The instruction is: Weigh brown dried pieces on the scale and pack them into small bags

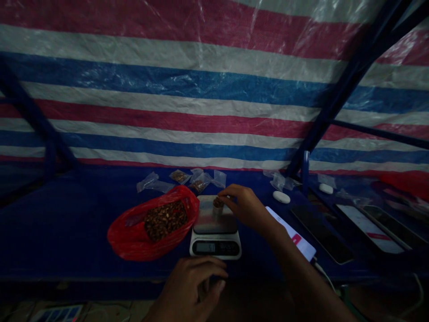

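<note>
A small kitchen scale [215, 230] with a steel platform and a lit display stands on the blue table [67, 223]. My right hand [244, 206] reaches over its far right corner, fingers pinched on a small cup of brown seeds [218, 202] that rests on the platform. To the left of the scale lies an open red plastic bag [134, 237] full of brown seeds [165, 219]. My left hand [189, 288] hovers below the scale near the table's front edge, fingers curled; what they hold, if anything, is hidden.
Several small clear packets [187, 179], some filled with seeds, lie behind the scale. Phones [321, 232] and a white card [295, 237] lie to the right, with white oval objects [281, 197] behind. A striped tarp [201, 89] forms the back wall; dark metal bars [335, 98] cross it.
</note>
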`<control>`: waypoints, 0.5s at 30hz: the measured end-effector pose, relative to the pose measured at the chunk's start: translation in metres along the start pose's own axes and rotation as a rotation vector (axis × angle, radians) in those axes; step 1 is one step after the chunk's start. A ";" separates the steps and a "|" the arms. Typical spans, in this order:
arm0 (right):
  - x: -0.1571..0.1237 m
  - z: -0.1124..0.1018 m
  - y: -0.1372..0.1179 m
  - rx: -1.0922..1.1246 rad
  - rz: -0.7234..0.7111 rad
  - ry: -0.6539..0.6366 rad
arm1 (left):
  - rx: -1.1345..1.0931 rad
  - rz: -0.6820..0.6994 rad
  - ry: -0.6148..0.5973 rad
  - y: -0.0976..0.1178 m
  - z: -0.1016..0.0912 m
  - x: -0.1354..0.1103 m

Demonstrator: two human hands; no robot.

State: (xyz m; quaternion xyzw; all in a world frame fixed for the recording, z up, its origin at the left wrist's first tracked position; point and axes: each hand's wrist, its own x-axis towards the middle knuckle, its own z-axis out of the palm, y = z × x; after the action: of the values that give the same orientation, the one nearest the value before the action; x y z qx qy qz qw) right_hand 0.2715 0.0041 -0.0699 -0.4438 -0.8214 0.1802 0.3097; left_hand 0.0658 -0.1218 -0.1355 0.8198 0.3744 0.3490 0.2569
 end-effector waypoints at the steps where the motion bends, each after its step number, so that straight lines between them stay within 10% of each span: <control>1: 0.000 0.001 -0.001 0.007 -0.001 -0.006 | -0.001 0.001 0.004 0.000 0.000 0.000; 15: -0.010 -0.012 -0.002 0.047 0.044 0.236 | 0.014 0.001 0.026 0.000 0.000 -0.002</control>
State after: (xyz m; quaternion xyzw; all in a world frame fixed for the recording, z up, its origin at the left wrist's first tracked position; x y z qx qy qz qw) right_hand 0.2828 -0.0057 -0.0630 -0.4724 -0.7648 0.1525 0.4107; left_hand 0.0656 -0.1233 -0.1361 0.8172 0.3794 0.3573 0.2463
